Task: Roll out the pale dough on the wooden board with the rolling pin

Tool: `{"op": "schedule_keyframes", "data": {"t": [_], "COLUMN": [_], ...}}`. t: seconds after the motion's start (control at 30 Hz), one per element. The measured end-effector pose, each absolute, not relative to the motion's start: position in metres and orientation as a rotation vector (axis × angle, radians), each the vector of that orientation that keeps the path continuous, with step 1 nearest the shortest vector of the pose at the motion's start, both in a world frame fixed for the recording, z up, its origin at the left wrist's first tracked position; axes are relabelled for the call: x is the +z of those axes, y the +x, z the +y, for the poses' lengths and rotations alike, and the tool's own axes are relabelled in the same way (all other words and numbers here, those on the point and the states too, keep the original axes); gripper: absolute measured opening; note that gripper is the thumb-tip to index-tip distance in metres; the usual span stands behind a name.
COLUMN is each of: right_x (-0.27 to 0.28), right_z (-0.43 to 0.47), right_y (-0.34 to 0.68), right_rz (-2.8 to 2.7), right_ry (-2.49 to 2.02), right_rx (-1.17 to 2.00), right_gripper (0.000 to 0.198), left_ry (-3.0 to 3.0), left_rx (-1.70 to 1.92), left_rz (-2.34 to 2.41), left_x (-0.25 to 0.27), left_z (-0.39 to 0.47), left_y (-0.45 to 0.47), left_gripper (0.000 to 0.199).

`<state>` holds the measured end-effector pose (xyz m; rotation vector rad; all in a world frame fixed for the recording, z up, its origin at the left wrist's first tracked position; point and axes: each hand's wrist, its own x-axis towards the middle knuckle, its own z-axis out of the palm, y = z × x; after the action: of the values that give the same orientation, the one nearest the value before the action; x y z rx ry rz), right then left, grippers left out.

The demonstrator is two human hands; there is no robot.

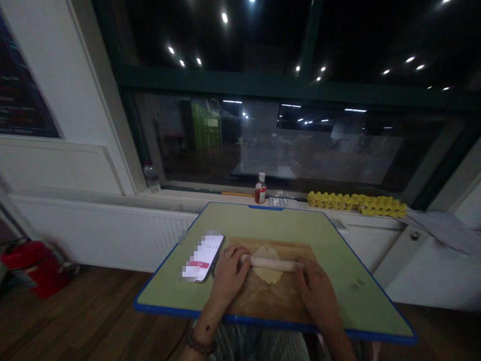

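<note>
A pale rolling pin (271,263) lies across a flattened sheet of dough (268,276) on a wooden board (270,303). My left hand (231,271) is closed around the pin's left end, a beaded bracelet on its wrist. At the opposite end, my right hand (317,286) grips the pin, its fingers curled over the tip. The dough shows both beyond and in front of the pin, roughly round with uneven edges. Faint floury smears mark the board near me.
A lit phone (203,258) lies left of the board on the green, blue-edged table (236,220). Behind, the windowsill holds a small red-labelled bottle (260,189), yellow egg trays (355,203) and a clear plastic bottle (152,178). A red fire extinguisher (35,268) stands at left.
</note>
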<state>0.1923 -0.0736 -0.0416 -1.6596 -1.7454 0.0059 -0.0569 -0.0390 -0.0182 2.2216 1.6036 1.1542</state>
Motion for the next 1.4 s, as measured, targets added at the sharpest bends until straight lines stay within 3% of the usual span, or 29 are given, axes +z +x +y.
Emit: {"op": "schedule_keyframes", "data": {"t": [0.33, 0.63, 0.93, 1.1, 1.2, 1.4], "right_x": [-0.071, -0.072, -0.074, -0.074, -0.071, -0.057], "right_z": [-0.08, -0.078, -0.081, -0.081, -0.082, -0.081], "right_y": [0.207, 0.215, 0.221, 0.219, 0.215, 0.204], "right_rz": [-1.92, -2.018, -2.127, -2.135, -2.072, -1.923], "right_ry": [-1.536, -1.449, -1.346, -1.358, -1.391, -1.569], "right_rx": [-0.344, -0.457, -0.754, -0.667, -0.554, -0.155], "right_gripper": [0.037, 0.034, 0.042, 0.043, 0.034, 0.032], "left_ry": [2.131, 2.104, 2.113, 2.105, 2.113, 2.15], "left_rx": [1.098, 1.075, 1.095, 1.08, 1.087, 1.076], "left_rz": [1.61, 1.598, 1.609, 1.615, 1.569, 1.517], "left_x": [-0.017, -0.017, -0.019, -0.019, -0.016, -0.018], "left_z": [-0.049, -0.051, -0.05, -0.05, -0.052, -0.055], "left_y": [-0.056, -0.056, -0.056, -0.056, -0.057, -0.055], "left_gripper": [0.023, 0.025, 0.025, 0.024, 0.023, 0.027]}}
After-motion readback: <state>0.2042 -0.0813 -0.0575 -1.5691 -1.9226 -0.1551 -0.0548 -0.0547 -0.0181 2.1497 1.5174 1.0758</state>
